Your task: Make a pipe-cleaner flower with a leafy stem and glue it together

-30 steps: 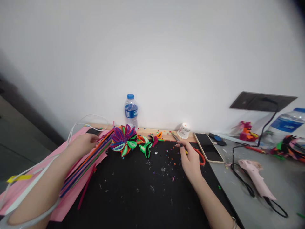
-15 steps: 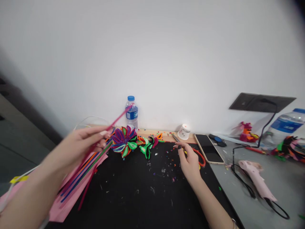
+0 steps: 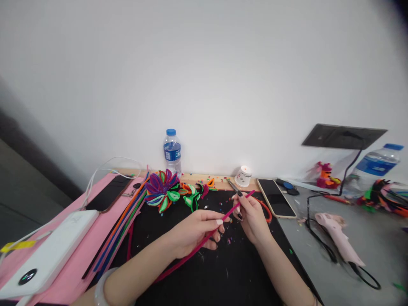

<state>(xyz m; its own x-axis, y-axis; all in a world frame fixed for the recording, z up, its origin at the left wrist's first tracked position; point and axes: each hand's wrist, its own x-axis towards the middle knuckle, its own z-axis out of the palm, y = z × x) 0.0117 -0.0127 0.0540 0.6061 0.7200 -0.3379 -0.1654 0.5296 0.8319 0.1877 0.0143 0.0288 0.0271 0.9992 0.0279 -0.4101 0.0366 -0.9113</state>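
The magenta stem [image 3: 232, 210], fuzzy like a pipe cleaner, is above the black part of the worktop [image 3: 204, 285], near the middle. It runs slantwise, from its far right tip down to the near left, where it passes toward the left forearm. The left hand [image 3: 200, 231] pinches it between thumb and fingers, and the right hand [image 3: 250, 216] has its fingers closed on it close to the far tip. The scissors [image 3: 234, 185] lie just by the right hand; whether the fingers touch them also, I cannot tell.

I judge the stem to be very light, soft on the surface, but with a thin core which bends easily and keeps its shape. It should not slip much, and hardly breaks; a hard squeeze may only kink it or flatten the pile. The best hold is a gentle pinch with both hands, one close to the tip and one lower, because the long near part can sag.
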